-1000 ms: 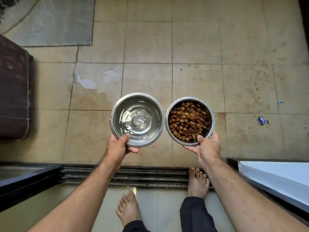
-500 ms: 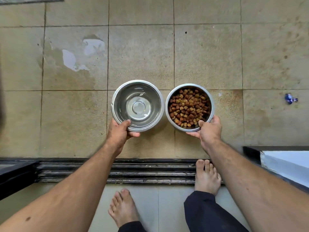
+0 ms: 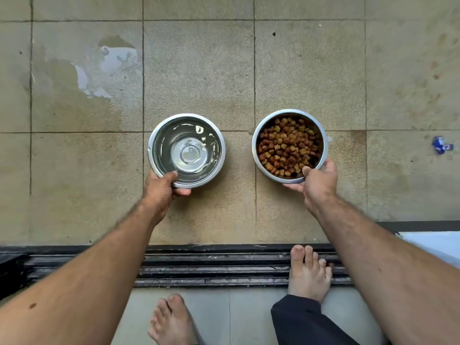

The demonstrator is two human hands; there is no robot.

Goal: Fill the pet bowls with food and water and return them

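Beige tiled floor [image 3: 199,70] fills the upper frame, nearer than a second ago; black sliding-door track [image 3: 211,267] across the lower part; bowls have dropped low and spread apart, were rim to rim before. Round steel bowl of water [image 3: 186,150] centre-left, left hand [image 3: 161,190] gripping its near rim, thumb inside, fingers under; round steel bowl of brown kibble [image 3: 288,145] centre-right, right hand [image 3: 318,181] gripping the same way. Can't tell if bases touch the floor yet. Both filled; likely just set-down and release left. Small blue wrapper [image 3: 440,145] at right edge.
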